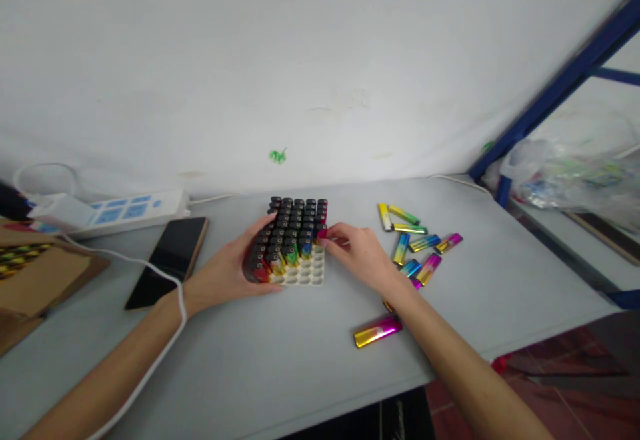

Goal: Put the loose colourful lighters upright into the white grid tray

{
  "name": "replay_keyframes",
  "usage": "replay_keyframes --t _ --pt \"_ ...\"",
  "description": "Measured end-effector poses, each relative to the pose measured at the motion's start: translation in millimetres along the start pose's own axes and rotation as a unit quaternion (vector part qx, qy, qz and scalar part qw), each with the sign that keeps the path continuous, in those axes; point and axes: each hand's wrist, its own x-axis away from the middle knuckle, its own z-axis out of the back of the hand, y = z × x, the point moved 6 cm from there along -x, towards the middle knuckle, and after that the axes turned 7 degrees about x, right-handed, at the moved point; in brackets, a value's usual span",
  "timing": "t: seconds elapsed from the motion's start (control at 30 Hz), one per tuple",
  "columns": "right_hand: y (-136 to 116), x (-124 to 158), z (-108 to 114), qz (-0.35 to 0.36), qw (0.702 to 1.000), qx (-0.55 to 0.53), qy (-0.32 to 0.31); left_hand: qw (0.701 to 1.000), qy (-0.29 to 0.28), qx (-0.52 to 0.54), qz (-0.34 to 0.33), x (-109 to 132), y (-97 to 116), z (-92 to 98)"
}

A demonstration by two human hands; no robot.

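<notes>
A white tray (305, 273) with rows of round-edged holes stands on the grey table, its back and left part filled with upright black-topped lighters (295, 227). Along the near right side several holes show bare. My left hand (235, 263) wraps round the tray's left side, thumb along the front edge. At the tray's right edge, the fingers of my right hand (357, 250) pinch a magenta lighter (321, 234) standing at the end of a row. Whether it is fully seated in its hole I cannot tell.
Several loose shiny lighters (427, 269) lie to the right, one purple-and-gold lighter (377, 331) nearer the front. On the left are a phone (170, 260), a power strip (135, 210) and a cardboard box (45, 280). A white cable (165, 273) crosses my left forearm.
</notes>
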Motion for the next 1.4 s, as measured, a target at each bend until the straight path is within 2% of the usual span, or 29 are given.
replay_keyframes --t 0.17,0.43,0.77,1.07,1.17,1.27,1.4 --pt "3.3 2.5 -0.9 -0.011 0.999 -0.052 -0.011 1.0 0.003 0.002 0.004 -0.2 -3.5 0.7" --pt "0.5 4.4 0.9 -0.006 1.0 -0.021 -0.007 0.999 0.007 -0.006 0.036 0.2 -0.4 0.7" --pt "0.7 4.4 -1.1 -0.045 0.998 -0.048 -0.016 0.999 0.015 -0.008 0.034 -0.3 -1.8 -0.1" --pt "0.6 1.7 0.4 -0.026 0.998 -0.041 -0.03 1.0 0.021 -0.007 0.016 0.4 -3.9 1.1" --pt "6.0 -1.5 13.2 -0.024 1.0 -0.005 -0.02 1.0 0.019 -0.012 0.015 -0.5 -6.0 0.8" --pt "22.5 1.0 40.9 -0.055 0.998 0.003 0.03 0.999 0.025 -0.016 0.011 -1.2 -8.9 0.6" --pt "43.5 30.7 86.6 -0.078 0.991 0.018 0.109 0.999 0.023 -0.021 0.008 -1.8 -11.6 -0.9"
